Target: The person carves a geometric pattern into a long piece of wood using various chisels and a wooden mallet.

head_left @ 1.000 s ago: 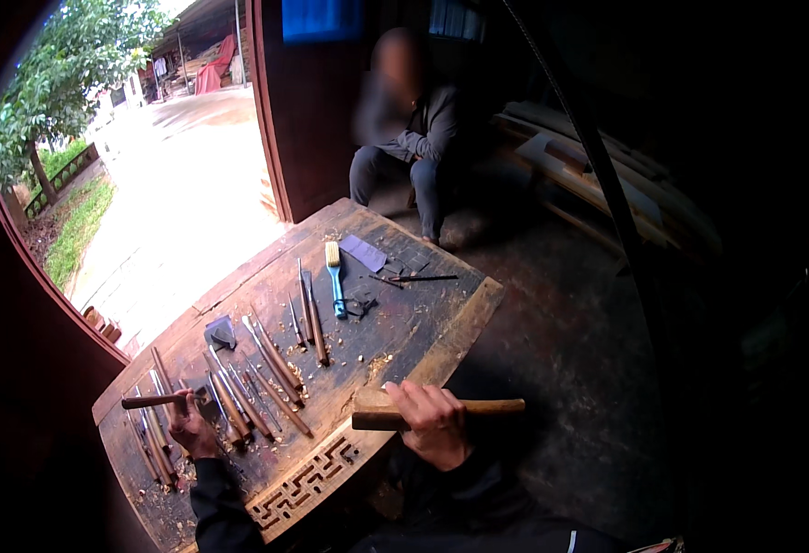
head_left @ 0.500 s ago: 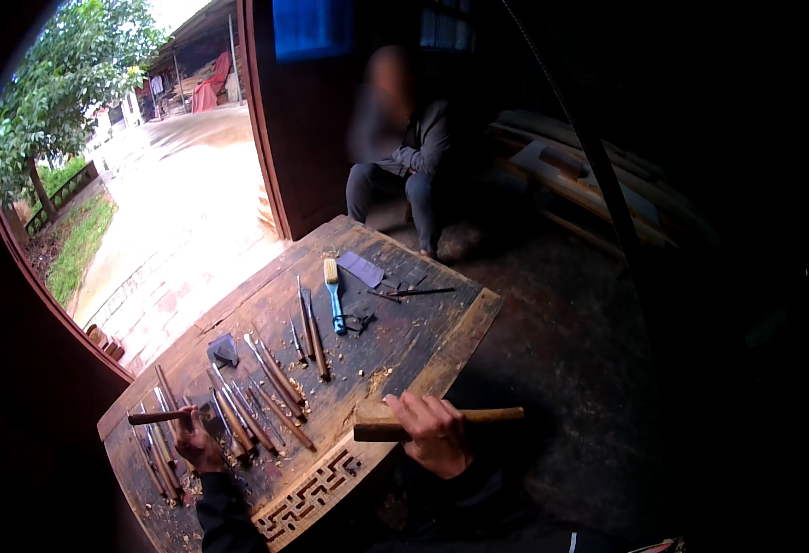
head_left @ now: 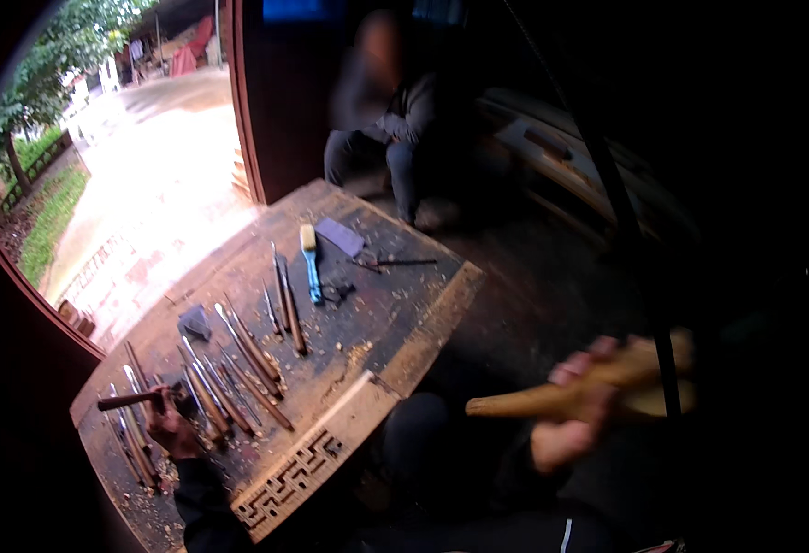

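Note:
My left hand (head_left: 174, 429) is closed round a wooden-handled chisel (head_left: 126, 402), its dark handle pointing left; the blade is hard to make out. Over the floor to the right of the table, my right hand (head_left: 566, 433) grips a pale wooden mallet (head_left: 524, 402). Both are smeared by motion. The mallet's narrow end points left and its wider part lies to the right, partly behind a dark strap. Along the table's near edge lies a wooden board (head_left: 367, 394) with a cut-out fretwork pattern. Several carving chisels (head_left: 261, 401) rest beside my left hand.
On the worn wooden table (head_left: 441, 318) are a blue-handled brush (head_left: 313, 272), a purple-grey sheet (head_left: 340, 237), a dark grey piece (head_left: 194, 322) and wood shavings. A seated person (head_left: 381, 124) is beyond the far edge. Planks (head_left: 561, 157) lie at the back right; a bright doorway opens at left.
My right hand has swung the mallet off the board to the right, and its wide part now points right. My left hand still holds the chisel. The view has shifted slightly.

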The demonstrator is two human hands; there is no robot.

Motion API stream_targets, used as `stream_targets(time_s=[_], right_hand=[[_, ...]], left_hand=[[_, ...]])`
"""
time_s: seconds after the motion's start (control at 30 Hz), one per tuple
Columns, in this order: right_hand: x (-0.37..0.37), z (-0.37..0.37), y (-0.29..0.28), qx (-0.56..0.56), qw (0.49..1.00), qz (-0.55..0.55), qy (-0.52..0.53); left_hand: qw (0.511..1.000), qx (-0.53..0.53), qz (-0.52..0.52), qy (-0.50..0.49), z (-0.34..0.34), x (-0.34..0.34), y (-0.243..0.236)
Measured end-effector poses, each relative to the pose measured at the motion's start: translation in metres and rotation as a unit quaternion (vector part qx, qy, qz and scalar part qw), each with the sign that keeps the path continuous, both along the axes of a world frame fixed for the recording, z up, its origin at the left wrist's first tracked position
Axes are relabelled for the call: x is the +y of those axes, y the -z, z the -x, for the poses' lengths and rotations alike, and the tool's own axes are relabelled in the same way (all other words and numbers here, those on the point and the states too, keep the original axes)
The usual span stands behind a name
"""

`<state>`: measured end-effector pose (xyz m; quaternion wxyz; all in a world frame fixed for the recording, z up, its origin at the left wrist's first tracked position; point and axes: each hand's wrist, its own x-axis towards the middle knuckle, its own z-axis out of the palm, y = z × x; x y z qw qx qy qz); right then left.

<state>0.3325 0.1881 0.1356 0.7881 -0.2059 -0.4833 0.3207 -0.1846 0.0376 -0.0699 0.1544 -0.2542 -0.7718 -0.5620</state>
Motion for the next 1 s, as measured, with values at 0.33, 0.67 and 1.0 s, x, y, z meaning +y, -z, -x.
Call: stream_targets(time_s=[0.33, 0.67, 1.0], right_hand=[[-0.01, 0.073, 0.068, -0.035, 0.701, 0.266, -0.661], [-0.022, 0.09, 0.113, -0.104, 0.666, 0.353, -0.649], [-0.022, 0.087, 0.103, -0.111, 0.664, 0.396, -0.625]], left_hand=[[1.0, 0.018, 0.007, 0.007, 0.006, 0.001, 0.009], [1.0, -0.001, -0.005, 0.03, 0.003, 0.003, 0.012], [0.999, -0.004, -0.035, 0.036, 0.003, 0.002, 0.015]])
